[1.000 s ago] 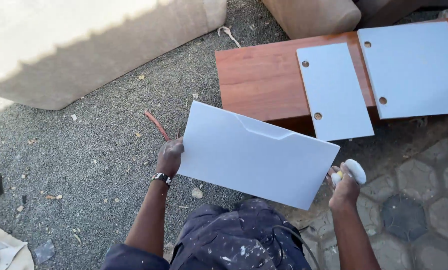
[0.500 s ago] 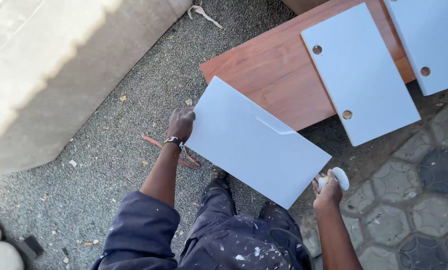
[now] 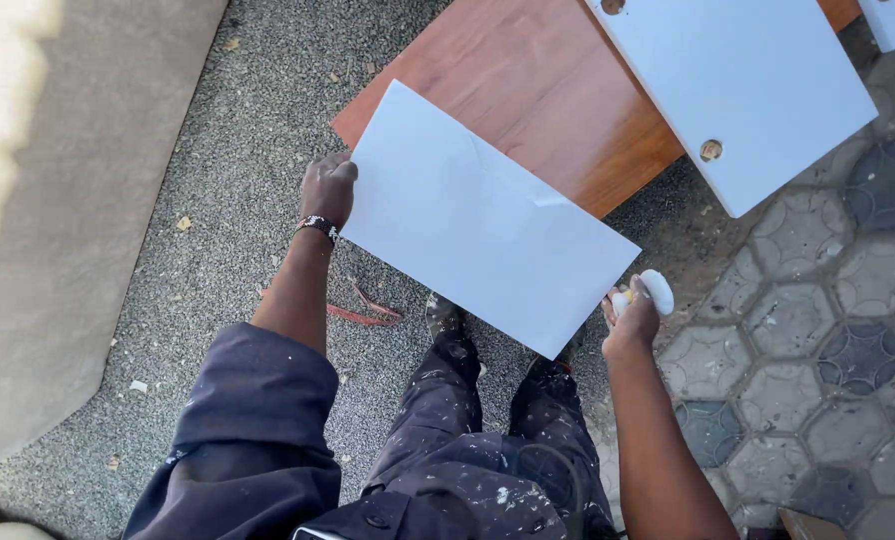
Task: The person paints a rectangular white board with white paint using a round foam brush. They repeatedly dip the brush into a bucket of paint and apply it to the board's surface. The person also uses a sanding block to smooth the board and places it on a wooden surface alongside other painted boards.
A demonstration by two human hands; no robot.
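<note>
carrying the white panel (image 3: pixel 488 225) level, held above the gravel (image 3: pixel 218 180) just before the brown board (image 3: pixel 548 90), calls for even support at both ends. it looks flat, matte and pale. the left hand (image 3: pixel 326 190) clamps its left edge; the right hand (image 3: pixel 633 315) steadies the other corner, fingers closed on a small white object (image 3: pixel 656 292).
</note>
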